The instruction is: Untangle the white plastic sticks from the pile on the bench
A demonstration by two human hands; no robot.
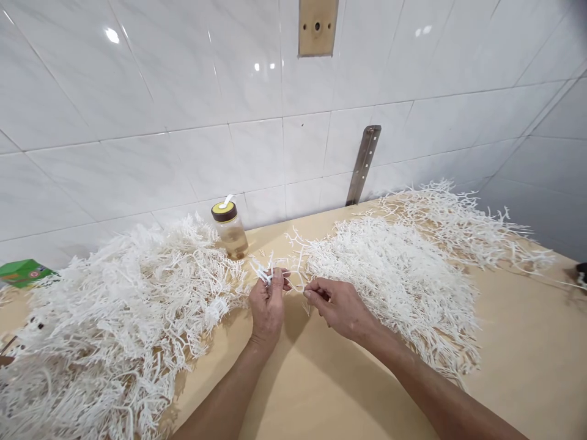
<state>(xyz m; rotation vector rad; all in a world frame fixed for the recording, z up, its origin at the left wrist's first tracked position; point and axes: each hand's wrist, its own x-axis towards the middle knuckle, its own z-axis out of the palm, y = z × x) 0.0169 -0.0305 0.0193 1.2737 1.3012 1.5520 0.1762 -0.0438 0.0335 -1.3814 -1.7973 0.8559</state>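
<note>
My left hand (268, 305) is closed, its thumb pressed over a small bunch of white branching plastic twigs (262, 273) whose tips fan out above the fingers. Beside it, my right hand (337, 305) pinches the lower end of a thin white forked twig (298, 269). That twig stands up between the two hands; whether the left fingers also touch it I cannot tell. Right behind my right hand lies a dense heap of white twigs (394, 281). To the left of my left hand spreads a larger, fluffier heap of white twigs (137, 299).
A jar with a yellow and brown lid (230, 229) holds amber liquid near the wall. A metal strip (364, 165) leans on the tiles. More white twigs (458, 220) lie at the back right. A green carton (22, 273) sits at far left on the wooden table (527, 366).
</note>
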